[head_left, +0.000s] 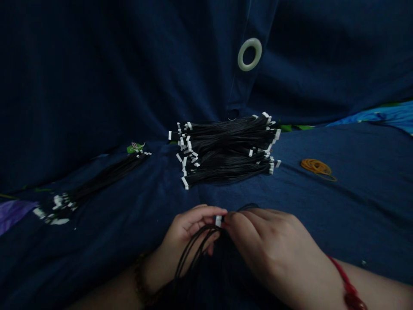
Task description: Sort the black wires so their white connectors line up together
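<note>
My left hand (193,232) is closed at the near middle, its fingertips at a small white connector (218,221). Thin black wires (189,252) loop down from between the hands over the left fingers. My right hand (267,241) pinches at the same connector from the right; its fingertips are partly hidden behind the knuckles. More dark wire shows just behind the right hand. Beyond both hands lies a large pile of black cables (226,148) with white connectors at both ends.
To the left, another long bundle of black cables (106,174) lies slanted, with white connectors at its ends. Orange rubber bands (316,167) rest on the dark blue cloth (342,206) at right. A blue curtain with a pale ring (240,55) rises behind.
</note>
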`<state>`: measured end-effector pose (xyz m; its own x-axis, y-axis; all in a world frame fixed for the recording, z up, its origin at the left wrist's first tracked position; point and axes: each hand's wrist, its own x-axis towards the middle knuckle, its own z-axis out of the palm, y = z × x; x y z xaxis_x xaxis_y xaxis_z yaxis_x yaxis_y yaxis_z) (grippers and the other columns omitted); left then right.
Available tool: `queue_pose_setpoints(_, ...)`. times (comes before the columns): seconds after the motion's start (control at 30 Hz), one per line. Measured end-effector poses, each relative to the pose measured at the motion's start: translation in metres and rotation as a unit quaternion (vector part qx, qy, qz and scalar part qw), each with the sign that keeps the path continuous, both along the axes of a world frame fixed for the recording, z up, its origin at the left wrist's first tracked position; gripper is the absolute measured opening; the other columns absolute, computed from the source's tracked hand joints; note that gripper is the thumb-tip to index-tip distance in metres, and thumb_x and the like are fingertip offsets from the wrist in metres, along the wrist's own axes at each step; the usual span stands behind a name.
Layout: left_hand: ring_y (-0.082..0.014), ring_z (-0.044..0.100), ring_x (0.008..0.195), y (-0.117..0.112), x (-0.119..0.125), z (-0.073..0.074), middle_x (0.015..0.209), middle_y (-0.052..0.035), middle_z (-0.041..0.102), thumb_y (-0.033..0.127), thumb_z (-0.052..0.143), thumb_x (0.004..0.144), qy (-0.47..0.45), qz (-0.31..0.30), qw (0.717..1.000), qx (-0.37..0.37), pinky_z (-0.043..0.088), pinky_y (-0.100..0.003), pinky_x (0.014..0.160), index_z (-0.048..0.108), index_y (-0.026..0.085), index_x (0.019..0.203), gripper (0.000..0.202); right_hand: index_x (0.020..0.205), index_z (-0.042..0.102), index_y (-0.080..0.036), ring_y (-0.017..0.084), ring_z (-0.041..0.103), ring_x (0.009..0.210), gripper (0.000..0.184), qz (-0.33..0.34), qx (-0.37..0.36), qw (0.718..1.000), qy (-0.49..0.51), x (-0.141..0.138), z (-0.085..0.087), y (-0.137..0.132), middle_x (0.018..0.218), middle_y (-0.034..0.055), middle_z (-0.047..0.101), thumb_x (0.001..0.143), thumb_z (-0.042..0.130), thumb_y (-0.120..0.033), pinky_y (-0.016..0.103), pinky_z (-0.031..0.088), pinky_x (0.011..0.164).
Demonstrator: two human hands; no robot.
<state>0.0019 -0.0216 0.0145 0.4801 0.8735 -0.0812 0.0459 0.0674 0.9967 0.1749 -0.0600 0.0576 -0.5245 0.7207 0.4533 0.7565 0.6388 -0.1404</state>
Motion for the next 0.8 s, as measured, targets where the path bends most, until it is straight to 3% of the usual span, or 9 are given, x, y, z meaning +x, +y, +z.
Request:
queue_pose_setpoints(0.13, -0.0067, 0.05, 0.044, 0.005, 0.001, 0.003, 0.059, 0.0013, 0.055, 0.023, 0.066, 0.071, -0.032, 0.036, 0.997, -0.053, 0.038, -0.016, 0.04, 0.062, 0.016, 0.103, 0.033, 0.083, 0.055, -0.018, 0.013, 0.055, 0.051, 0.004, -0.055, -0.101, 0.993, 0.025, 0.015, 0.012, 0.009, 0.063, -0.0011, 0.06, 0.08, 0.055, -0.016, 0.023, 0.034, 0.047)
queue_pose_setpoints(0.2, -0.0051, 0.049, 0.042, 0.009, 0.0, 0.004, 0.063, 0.0017, 0.055, 0.024, 0.067, 0.069, -0.063, 0.068, 0.994, -0.059, 0.036, -0.015, 0.038, 0.062, 0.017, 0.102, 0.034, 0.096, 0.054, -0.021, 0.012, 0.057, 0.05, 0.02, -0.09, -0.148, 0.984, 0.045, 0.03, 0.022, 0.016, 0.065, -0.0028, 0.062, 0.076, 0.058, -0.019, 0.021, 0.036, 0.044)
queue_pose_setpoints(0.37, -0.0033, 0.048, 0.04, 0.015, -0.003, 0.003, 0.063, 0.003, 0.052, 0.024, 0.068, 0.069, -0.118, 0.073, 0.988, -0.07, 0.035, -0.013, 0.036, 0.063, 0.018, 0.099, 0.031, 0.089, 0.058, -0.027, 0.011, 0.052, 0.037, 0.018, -0.117, -0.084, 0.99, -0.01, 0.068, 0.038, 0.018, 0.055, -0.0056, 0.059, 0.072, 0.059, -0.029, 0.021, 0.034, 0.036)
queue_pose_setpoints(0.5, -0.0027, 0.048, 0.041, 0.016, -0.003, 0.003, 0.064, 0.0036, 0.051, 0.023, 0.067, 0.071, -0.128, 0.066, 0.987, -0.077, 0.034, -0.013, 0.036, 0.064, 0.02, 0.099, 0.029, 0.076, 0.059, -0.029, 0.01, 0.05, 0.037, 0.005, -0.083, -0.121, 0.986, -0.078, 0.073, 0.026, -0.004, 0.055, -0.0058, 0.059, 0.073, 0.057, -0.026, 0.022, 0.029, 0.035)
queue_pose_setpoints(0.67, -0.0029, 0.05, 0.041, 0.015, -0.002, 0.003, 0.07, 0.0019, 0.054, 0.022, 0.068, 0.069, -0.12, 0.085, 0.986, -0.08, 0.033, -0.013, 0.035, 0.063, 0.019, 0.1, 0.031, 0.052, 0.048, -0.026, 0.012, 0.042, 0.031, 0.02, 0.031, -0.139, 0.982, -0.128, 0.052, 0.007, -0.027, 0.039, -0.0066, 0.049, 0.068, 0.053, -0.014, 0.028, 0.017, 0.034)
queue_pose_setpoints(0.8, -0.0024, 0.049, 0.041, 0.015, -0.002, 0.002, 0.072, 0.0012, 0.055, 0.023, 0.068, 0.069, -0.127, 0.078, 0.986, -0.08, 0.033, -0.012, 0.035, 0.063, 0.02, 0.1, 0.032, 0.055, 0.053, -0.025, 0.011, 0.044, 0.03, 0.021, 0.013, -0.134, 0.986, -0.096, 0.039, 0.009, -0.02, 0.044, -0.0048, 0.054, 0.069, 0.047, -0.01, 0.026, 0.021, 0.033)
